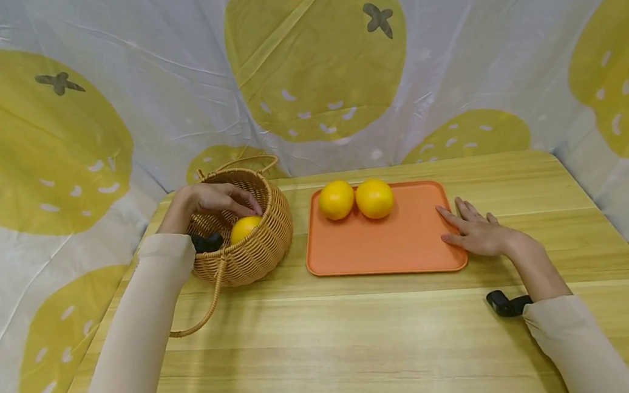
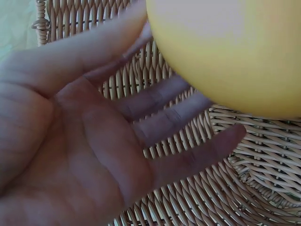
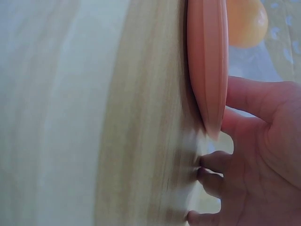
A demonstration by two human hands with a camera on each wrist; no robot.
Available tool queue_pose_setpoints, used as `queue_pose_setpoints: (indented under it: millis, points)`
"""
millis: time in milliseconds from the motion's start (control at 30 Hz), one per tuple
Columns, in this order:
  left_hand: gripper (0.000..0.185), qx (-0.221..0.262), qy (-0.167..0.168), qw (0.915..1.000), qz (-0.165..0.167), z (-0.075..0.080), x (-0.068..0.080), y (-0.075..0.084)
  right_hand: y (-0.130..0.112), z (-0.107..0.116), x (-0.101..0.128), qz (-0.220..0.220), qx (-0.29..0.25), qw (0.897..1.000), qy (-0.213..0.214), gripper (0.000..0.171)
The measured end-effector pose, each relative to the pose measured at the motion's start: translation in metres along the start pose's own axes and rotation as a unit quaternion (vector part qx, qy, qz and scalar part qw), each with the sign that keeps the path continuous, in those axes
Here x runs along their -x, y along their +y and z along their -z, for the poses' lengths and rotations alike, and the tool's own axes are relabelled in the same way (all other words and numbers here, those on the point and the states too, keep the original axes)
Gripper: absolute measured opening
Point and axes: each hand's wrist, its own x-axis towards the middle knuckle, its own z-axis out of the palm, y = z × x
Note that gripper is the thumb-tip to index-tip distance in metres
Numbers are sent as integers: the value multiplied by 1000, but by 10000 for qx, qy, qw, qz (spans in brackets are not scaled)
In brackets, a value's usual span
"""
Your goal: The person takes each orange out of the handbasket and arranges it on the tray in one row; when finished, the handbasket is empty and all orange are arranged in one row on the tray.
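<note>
Table (image 1: 325, 348) bears basket (image 1: 260, 252) where left hand (image 1: 224, 200) grips fruit (image 1: 244, 229) (apparently).

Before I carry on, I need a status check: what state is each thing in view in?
Wicker basket: open-topped, handles apart
Basket fruit: whole, inside, at the left hand
Left tray fruit and right tray fruit: whole, side by side
Orange tray: flat on the table
Left hand: in basket, touching fruit; firmness of grip unclear
Right hand: fingers spread, at tray's right edge
Cloth backdrop: hung, creased
</note>
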Motion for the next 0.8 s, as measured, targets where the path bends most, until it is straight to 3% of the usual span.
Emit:
queue_pose_setpoints:
  millis: [200,533,800]
  points:
    - [33,66,-179,9993,-324,2,1,1,13,-3,-6,-88,99,9999,-19,87]
    - [34,-11,-241,9992,311,-2,0,1,-9,3,2,-128,17,9999,-92,82]
    - [40,-156,-316,9983,474,-4,4,1,-19,6,5,-149,45,9998,-137,82]
